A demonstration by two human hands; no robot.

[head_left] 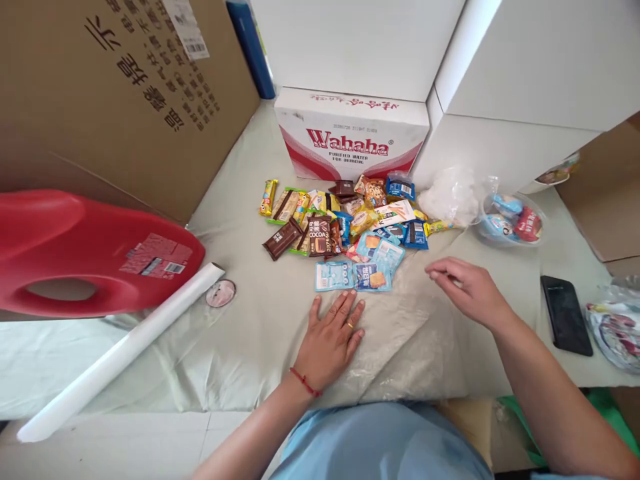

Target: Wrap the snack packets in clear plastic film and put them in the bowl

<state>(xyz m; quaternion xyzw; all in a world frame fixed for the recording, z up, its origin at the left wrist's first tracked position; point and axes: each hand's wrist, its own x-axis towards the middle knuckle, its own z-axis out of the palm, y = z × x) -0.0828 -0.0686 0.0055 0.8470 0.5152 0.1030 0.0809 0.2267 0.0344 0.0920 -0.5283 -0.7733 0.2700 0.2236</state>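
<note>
My left hand (329, 340) lies flat on the cloth-covered table, fingers stretched out, a ring on one finger. Its fingertips are just at the lower edge of two light-blue snack packets (334, 275) lying side by side. To the right, my right hand (465, 288) hovers over the cloth with loosely bent fingers and nothing visible in them. Beyond both hands lies a pile of wrapped snacks: a brown cocoa packet (320, 236), a dark brown bar (283, 239), yellow packets (363, 220), dark-blue packets (416, 235) and a white packet (394, 213).
A Wahaha water carton (353, 137) stands behind the pile. Left are a large cardboard box (125, 80), a red plastic jug (100, 250), a white roll (125, 347) and a round disc (221, 293). Right are a clear bowl (537, 233), a plastic bag (450, 193) and a phone (566, 315).
</note>
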